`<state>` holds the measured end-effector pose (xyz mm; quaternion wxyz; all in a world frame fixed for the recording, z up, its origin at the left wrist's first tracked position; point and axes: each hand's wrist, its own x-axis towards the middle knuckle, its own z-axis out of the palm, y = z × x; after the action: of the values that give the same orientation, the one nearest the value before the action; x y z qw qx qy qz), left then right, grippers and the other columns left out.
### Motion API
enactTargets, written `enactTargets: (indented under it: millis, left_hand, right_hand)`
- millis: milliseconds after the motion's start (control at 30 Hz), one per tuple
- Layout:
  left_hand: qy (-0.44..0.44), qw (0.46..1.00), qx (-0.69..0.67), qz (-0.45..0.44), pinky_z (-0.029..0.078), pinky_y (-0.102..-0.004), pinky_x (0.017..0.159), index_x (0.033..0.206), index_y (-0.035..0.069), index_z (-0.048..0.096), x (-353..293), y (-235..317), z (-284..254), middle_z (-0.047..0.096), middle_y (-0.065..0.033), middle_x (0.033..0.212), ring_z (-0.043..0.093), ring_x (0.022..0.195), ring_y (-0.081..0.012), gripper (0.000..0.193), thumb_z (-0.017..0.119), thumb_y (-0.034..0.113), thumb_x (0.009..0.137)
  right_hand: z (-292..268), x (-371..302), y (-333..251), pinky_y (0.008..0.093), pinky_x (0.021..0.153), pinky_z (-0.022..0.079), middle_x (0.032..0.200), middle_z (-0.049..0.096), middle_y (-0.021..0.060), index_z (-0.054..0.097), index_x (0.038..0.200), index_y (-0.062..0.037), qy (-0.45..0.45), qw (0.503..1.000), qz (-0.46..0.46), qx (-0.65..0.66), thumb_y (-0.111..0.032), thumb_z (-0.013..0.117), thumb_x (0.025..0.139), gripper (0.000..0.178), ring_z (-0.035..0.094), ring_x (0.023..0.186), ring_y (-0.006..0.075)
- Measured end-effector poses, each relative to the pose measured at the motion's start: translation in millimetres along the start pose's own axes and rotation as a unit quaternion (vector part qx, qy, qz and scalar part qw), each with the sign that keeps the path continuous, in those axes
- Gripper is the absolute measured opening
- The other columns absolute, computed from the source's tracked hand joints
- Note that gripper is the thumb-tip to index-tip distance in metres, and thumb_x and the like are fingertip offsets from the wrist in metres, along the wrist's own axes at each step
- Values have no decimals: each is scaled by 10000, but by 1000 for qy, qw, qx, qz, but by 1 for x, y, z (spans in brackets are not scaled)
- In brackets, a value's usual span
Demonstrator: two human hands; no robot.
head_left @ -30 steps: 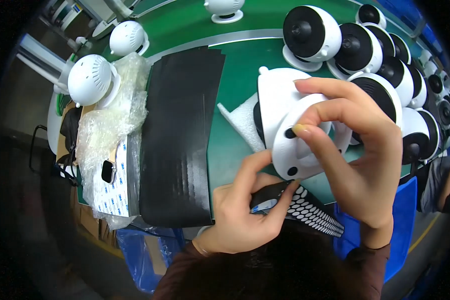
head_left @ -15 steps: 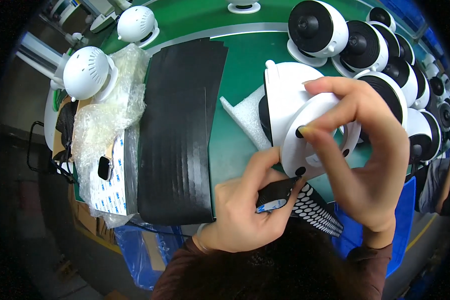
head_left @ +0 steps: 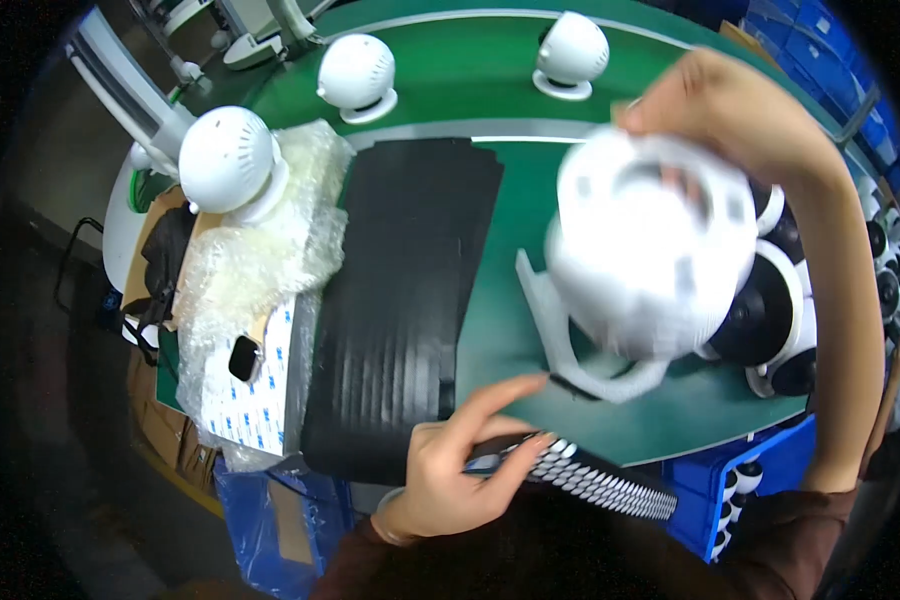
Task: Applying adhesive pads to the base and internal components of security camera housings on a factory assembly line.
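Note:
My right hand (head_left: 710,105) grips the ring-shaped base of a white ball-shaped device (head_left: 655,270) and holds it up over the table. The device is smeared by motion, and its base is on top. Below it, partly hidden, lies a curved white foam piece (head_left: 620,386) on the green table (head_left: 500,345). Near the table's front edge, my left hand (head_left: 455,475) is closed on a black strip dotted with white circles (head_left: 610,487), its forefinger stretched toward the foam. The strip hangs off to the right.
A stack of black sheets (head_left: 390,300) lies left of centre, beside bubble wrap (head_left: 260,260) and a smartwatch (head_left: 244,358). Similar white devices stand at the back (head_left: 358,75) and crowd the right side (head_left: 760,310). A blue bin (head_left: 705,500) sits below the front edge.
My right hand has lifted the white device up and tipped it, base upward. My left hand has parted from the device's base and is lower, still with the dotted strip. The view has shifted.

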<state>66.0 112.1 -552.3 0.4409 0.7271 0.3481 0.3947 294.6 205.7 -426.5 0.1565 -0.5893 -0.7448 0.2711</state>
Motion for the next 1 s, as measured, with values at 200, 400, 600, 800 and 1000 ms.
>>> enactTargets:
  millis: [200,400,600,800,1000]
  left_hand:
    - [-71,993,-63,-76,463,-217,674,904,-46,572,-6,-25,-30,611,-132,904,604,759,-126,202,595,-32,704]
    - [-149,968,-105,-172,487,-251,702,919,-10,587,-9,-28,-36,615,-135,885,611,803,-165,197,600,-13,723]
    - [-180,969,-95,-137,496,-252,674,883,-1,607,-7,-31,-39,629,-115,842,622,745,-164,166,620,18,719]
    - [-69,992,-95,-37,439,-225,486,760,4,604,3,-14,-30,596,-85,633,578,527,-146,67,610,-6,693]
    - [-115,986,-105,-62,477,-241,568,800,2,616,0,-21,-34,624,-107,731,615,626,-161,100,615,-2,700]
  right_hand:
    - [-51,116,-8,260,709,448,863,583,106,575,939,-22,80,985,100,115,-60,543,728,216,555,768,171]
    - [22,226,69,392,626,466,756,606,125,608,743,-94,361,874,-109,-307,-187,560,681,121,585,711,287]
    - [38,207,123,382,613,468,717,605,129,617,759,-107,214,879,19,-425,-73,507,678,141,593,707,289]
    - [52,192,119,354,684,482,856,615,127,624,819,-53,73,879,127,-454,-50,499,691,179,600,799,273]
    - [66,211,60,393,743,463,958,578,166,507,1062,-59,234,934,111,-247,-196,569,665,425,571,879,301]
